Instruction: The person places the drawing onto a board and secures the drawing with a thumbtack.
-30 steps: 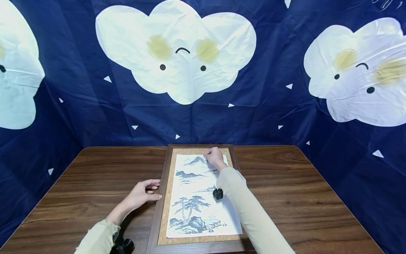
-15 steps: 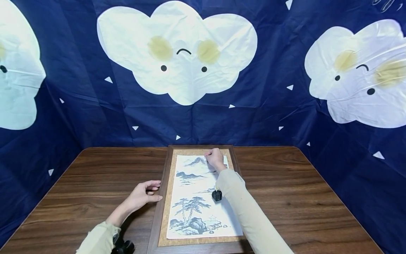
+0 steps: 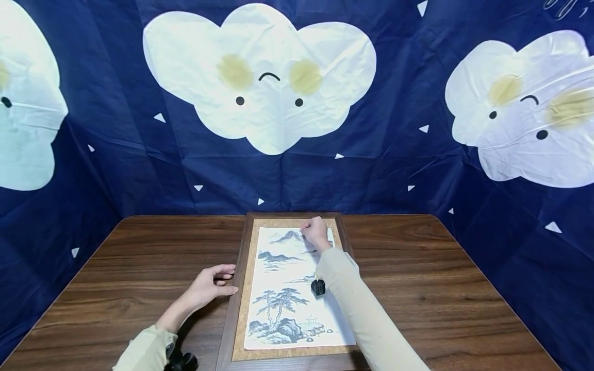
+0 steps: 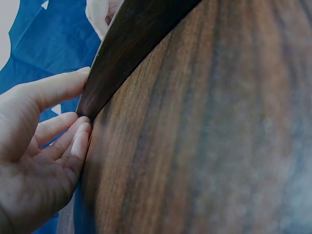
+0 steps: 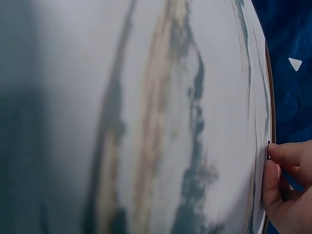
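Note:
A sheet of paper printed with an ink landscape point(image 3: 278, 273) lies on a cork board point(image 3: 292, 353) in a brown wooden frame point(image 3: 227, 330). My right hand point(image 3: 315, 232) is at the top of the sheet, thumb and index finger pinched round a small pushpin point(image 5: 268, 144); the fingertips hide most of it. My left hand point(image 3: 206, 283) rests against the frame's left side. Up close in the left wrist view, the fingers point(image 4: 61, 87) lie loosely extended, with their tips on the frame's dark edge point(image 4: 109, 63).
The framed board stands on a brown wood-grain table point(image 3: 431, 288). Behind and beside it hangs a dark blue cloth point(image 3: 371, 170) with white clouds. Black wrist cameras sit on both wrists, the right one point(image 3: 318, 287) above the paper.
My right hand stays at the top of the sheet, its fingertips shifting only slightly. The left hand keeps its place on the frame. The whole head view has tipped up a little.

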{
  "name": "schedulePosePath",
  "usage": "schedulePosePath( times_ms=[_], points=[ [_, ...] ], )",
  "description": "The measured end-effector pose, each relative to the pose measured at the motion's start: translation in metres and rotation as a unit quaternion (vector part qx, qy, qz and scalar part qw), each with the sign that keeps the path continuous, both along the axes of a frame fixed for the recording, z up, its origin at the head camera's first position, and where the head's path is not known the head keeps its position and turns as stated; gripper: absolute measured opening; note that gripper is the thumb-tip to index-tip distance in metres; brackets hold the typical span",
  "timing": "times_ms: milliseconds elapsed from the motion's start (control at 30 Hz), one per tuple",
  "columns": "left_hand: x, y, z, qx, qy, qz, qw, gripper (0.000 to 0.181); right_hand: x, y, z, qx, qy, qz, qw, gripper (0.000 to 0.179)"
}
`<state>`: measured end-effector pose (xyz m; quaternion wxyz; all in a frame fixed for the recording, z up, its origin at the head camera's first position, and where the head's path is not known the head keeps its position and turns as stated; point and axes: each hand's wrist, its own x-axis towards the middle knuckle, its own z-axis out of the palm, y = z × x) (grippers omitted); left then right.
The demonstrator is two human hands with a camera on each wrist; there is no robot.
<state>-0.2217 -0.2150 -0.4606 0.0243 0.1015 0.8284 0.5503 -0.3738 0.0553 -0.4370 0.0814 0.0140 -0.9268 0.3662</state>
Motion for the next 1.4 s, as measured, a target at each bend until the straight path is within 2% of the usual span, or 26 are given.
schedulePosePath(
  times_ms=[200, 300, 467, 600, 800, 933, 1033, 1233, 1400],
  points=[
    [0.000, 0.002, -0.001, 0.001, 0.003, -0.003, 1.0000, 0.057, 0.003, 0.002, 0.001, -0.040, -0.021, -0.019, 0.9988, 0.008],
    [0.001, 0.002, 0.000, 0.001, 0.004, -0.001, 1.0000, 0.057, 0.005, 0.005, 0.003, -0.085, -0.046, -0.006, 0.9953, 0.005],
    [0.002, 0.000, 0.001, -0.001, 0.004, 0.000, 1.0000, 0.056, 0.006, 0.018, 0.012, -0.164, -0.075, 0.029, 0.9832, 0.011],
    [0.002, -0.001, 0.001, -0.006, 0.004, 0.000, 1.0000, 0.056, 0.010, 0.035, 0.026, -0.158, -0.061, 0.066, 0.9834, 0.019],
    [0.002, -0.001, 0.000, -0.015, -0.001, 0.005, 0.9999, 0.058, 0.027, 0.066, 0.043, -0.141, -0.024, 0.100, 0.9847, 0.024],
    [0.001, -0.002, -0.002, -0.019, 0.005, 0.005, 0.9998, 0.057, 0.041, 0.087, 0.045, -0.154, -0.018, 0.099, 0.9829, 0.026],
    [0.000, -0.003, -0.003, -0.019, 0.008, 0.004, 0.9998, 0.057, 0.051, 0.102, 0.044, -0.146, -0.006, 0.098, 0.9844, 0.028],
    [0.000, -0.003, -0.005, -0.016, 0.007, 0.005, 0.9998, 0.057, 0.071, 0.134, 0.044, -0.149, 0.026, 0.130, 0.9799, 0.028],
    [0.000, -0.002, -0.003, -0.016, 0.008, 0.004, 0.9998, 0.057, 0.096, 0.151, 0.058, -0.152, 0.039, 0.140, 0.9777, 0.028]
  ],
)
